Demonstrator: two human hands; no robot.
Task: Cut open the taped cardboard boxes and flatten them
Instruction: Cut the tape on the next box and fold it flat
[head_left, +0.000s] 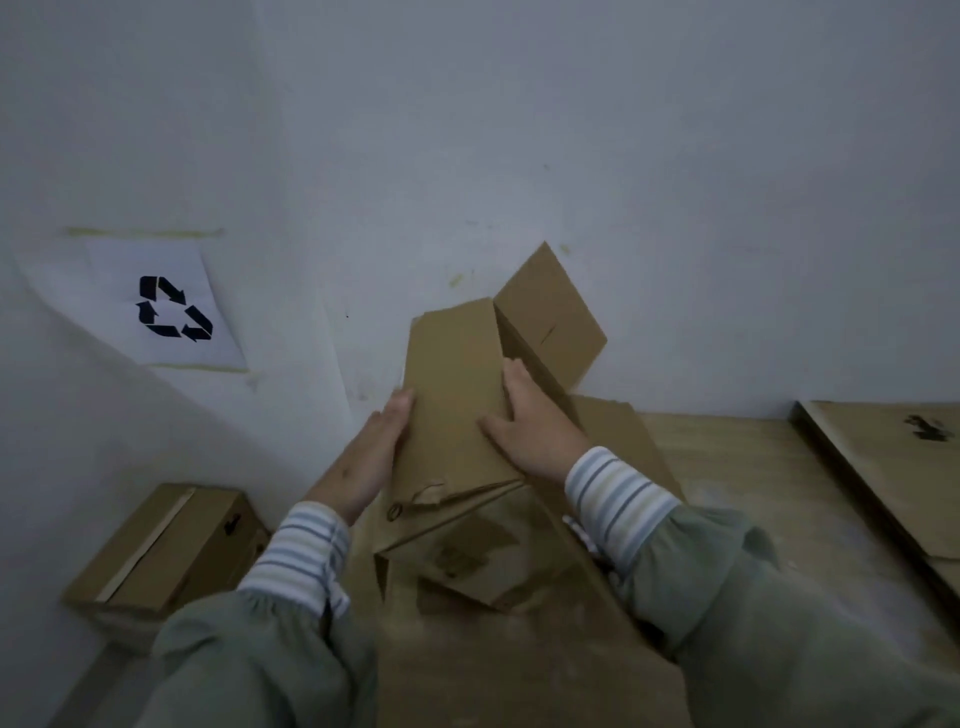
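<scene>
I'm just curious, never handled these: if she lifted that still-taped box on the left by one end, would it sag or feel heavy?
Probably it would stay stiff: the taped box holds square edges, with its tape strip intact. The opened box between her left hand and right hand folds only at its creases. Its weight is unclear, since the contents are hidden. Plain cardboard likely isn't slippery.

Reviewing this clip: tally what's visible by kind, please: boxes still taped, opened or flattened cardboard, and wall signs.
Boxes still taped shut: 1, the taped box at lower left.
Opened or flattened cardboard: 2, the box being flattened and the flat sheet at right.
Wall signs: 1, the recycling sign.
Total: 4
</scene>
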